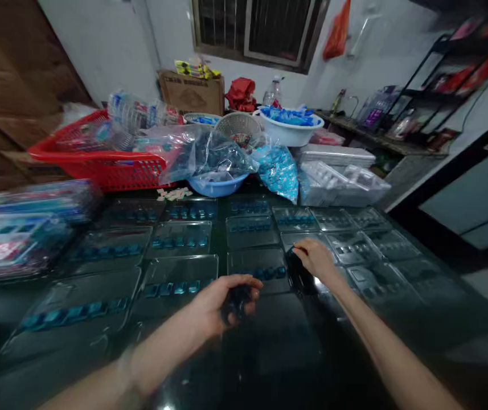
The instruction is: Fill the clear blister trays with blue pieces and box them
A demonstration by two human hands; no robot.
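Observation:
My left hand is cupped, palm turned up, around several small dark pieces whose kind I cannot make out. Just right of it, my right hand reaches down over a clear plastic tray, thumb and fingertips pinched together on a small dark piece. Part of that tray is hidden by the hand. Beside my left hand lies a clear tray with a row of blue-green pieces. Another tray between the hands bears a similar row of dark blue pieces.
Rows of clear trays cover the dark table. Stacked packages stand at left. Along the back are a red basket, a blue basin, a white basin, a blue patterned bag and white plastic containers.

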